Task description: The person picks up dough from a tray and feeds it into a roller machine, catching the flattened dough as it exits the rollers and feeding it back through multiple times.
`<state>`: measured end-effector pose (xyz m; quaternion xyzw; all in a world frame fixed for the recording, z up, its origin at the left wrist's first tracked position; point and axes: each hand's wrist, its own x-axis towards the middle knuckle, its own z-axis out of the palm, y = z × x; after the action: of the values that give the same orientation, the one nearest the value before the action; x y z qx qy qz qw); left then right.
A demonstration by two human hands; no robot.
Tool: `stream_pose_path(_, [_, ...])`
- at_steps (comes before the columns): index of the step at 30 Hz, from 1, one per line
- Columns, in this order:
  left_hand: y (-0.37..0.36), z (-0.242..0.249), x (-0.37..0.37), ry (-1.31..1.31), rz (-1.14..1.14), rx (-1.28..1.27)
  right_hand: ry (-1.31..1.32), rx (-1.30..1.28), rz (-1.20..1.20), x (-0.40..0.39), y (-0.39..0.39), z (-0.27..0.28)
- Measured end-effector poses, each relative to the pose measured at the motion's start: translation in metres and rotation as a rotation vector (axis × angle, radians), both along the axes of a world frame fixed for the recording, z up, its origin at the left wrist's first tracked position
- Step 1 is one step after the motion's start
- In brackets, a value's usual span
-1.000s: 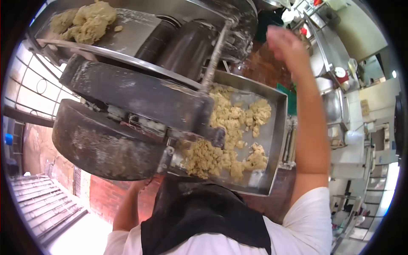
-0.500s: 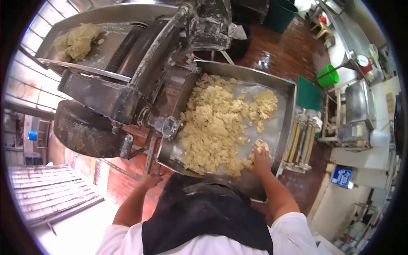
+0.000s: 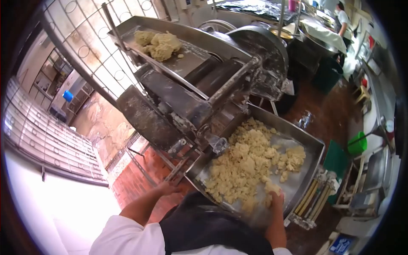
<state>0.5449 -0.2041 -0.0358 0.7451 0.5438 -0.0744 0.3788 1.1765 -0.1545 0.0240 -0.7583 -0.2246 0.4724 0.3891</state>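
Note:
Crumbly pale-yellow dough (image 3: 242, 163) is heaped in a deep metal tray (image 3: 299, 193), thickest toward the tray's left and middle. My right hand (image 3: 276, 199) is inside the tray near its front right, fingers curled around a lump of the dough (image 3: 271, 187). My left hand (image 3: 169, 188) hangs outside the tray by its front left corner, fingers loosely stretched and holding nothing. Beyond the tray's left side stands a roller machine (image 3: 216, 80) with a metal feed trough (image 3: 195, 59). A larger clump of dough (image 3: 159, 46) lies in that trough.
Dark metal covers (image 3: 148, 119) of the machine stick out on the left. Yellow and metal rollers (image 3: 312, 197) lie right of the tray, near a green board (image 3: 335, 159) and a bright green bucket (image 3: 357, 143). A person (image 3: 342, 21) stands far back among large pans.
My view has tilted up and turned left, bringing the back of the room into sight. My right hand has closed around the dough lump it was touching. My left hand stays by the tray's corner.

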Motion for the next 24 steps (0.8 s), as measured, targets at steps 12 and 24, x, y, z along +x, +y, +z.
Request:
stream_pose_path(12, [0.021,0.076,-0.013,0.105,0.664,-0.565,0.556,0.428,-0.104,-0.019,0.01,0.2])
stream_pose_path(24, [0.095,-0.023,-0.111,-0.31,0.908,-0.419,0.319,0.585,0.435,-0.226,0.251,0.507])
